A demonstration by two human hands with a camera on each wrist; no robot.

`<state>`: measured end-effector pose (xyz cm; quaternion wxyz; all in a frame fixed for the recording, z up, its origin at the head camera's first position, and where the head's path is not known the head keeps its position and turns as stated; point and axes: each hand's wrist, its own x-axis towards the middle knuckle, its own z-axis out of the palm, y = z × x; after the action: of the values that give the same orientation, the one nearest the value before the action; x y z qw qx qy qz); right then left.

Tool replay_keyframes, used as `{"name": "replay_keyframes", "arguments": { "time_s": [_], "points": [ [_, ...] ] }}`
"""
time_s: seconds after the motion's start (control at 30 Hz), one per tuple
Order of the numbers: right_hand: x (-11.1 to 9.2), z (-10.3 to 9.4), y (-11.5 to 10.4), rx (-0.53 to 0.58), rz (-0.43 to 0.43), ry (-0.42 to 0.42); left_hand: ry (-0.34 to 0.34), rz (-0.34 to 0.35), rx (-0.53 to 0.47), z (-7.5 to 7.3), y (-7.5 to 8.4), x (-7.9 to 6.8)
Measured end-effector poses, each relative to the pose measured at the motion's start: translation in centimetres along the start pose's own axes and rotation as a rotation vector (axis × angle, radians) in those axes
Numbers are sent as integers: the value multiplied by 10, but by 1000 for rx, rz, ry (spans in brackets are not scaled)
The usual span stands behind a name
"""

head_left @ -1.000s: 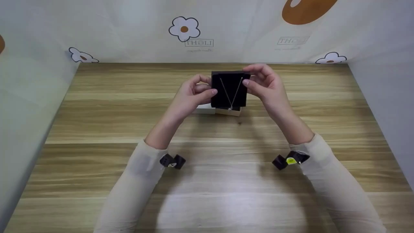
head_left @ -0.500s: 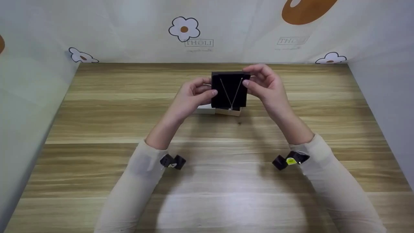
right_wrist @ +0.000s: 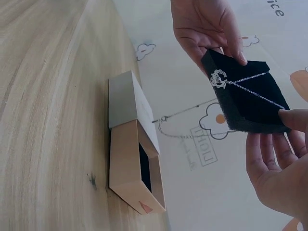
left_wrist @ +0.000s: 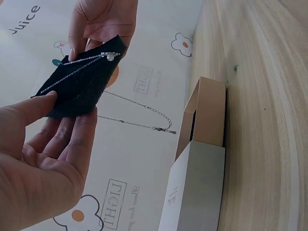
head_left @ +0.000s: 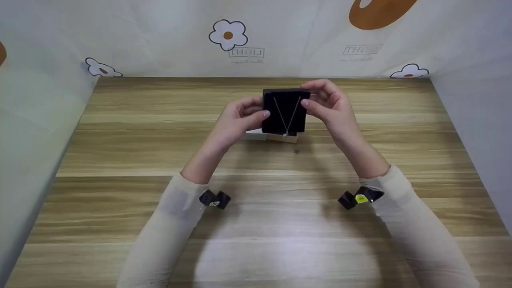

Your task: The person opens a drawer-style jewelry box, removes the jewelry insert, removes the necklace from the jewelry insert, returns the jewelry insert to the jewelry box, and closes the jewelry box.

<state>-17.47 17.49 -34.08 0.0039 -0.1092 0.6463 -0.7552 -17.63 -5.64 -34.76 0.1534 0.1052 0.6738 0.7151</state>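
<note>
Both hands hold up a black foam jewelry pad (head_left: 282,114) by its two sides, above the table. A thin silver necklace (right_wrist: 255,91) crosses its front in a V, and a sparkling pendant (right_wrist: 218,79) sits at the pad's lower edge. The left hand (head_left: 236,122) pinches the left side, thumb in front and fingers behind. On the other side, the right hand (head_left: 334,106) grips near the upper corner, thumb on the front face. Behind the pad, the chain's clasp end (left_wrist: 163,129) dangles free, as both wrist views show.
Below the pad, an open tan box (right_wrist: 132,166) stands on the wooden table (head_left: 120,152), with dark lining inside. A white box lid (left_wrist: 195,187) adjoins it on the left. A patterned cloth backdrop (head_left: 160,36) rises behind the table's far edge.
The pad has shifted very slightly down and to the right between the hands. The left hand's fingers have lowered a little; the grip of both hands stays the same.
</note>
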Motion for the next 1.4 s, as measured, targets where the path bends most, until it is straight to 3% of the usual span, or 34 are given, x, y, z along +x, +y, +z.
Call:
{"name": "replay_keyframes", "arguments": {
  "time_s": [0.23, 0.63, 0.9, 1.17, 1.4],
  "points": [
    [-1, -3, -2, -21, -9, 10, 12, -3, 33, 1, 1, 1],
    [0, -7, -5, -2, -30, 47, 31, 3, 6, 1, 2, 0],
    [0, -8, -8, -33, -115, 75, 87, 13, -30, -1, 2, -1],
    [-6, 4, -13, -128, -198, 48, 115, 42, -51, 2, -2, 0],
    [-10, 18, -12, -213, -221, -59, 129, 62, -37, 8, -2, 0]
  ]
}}
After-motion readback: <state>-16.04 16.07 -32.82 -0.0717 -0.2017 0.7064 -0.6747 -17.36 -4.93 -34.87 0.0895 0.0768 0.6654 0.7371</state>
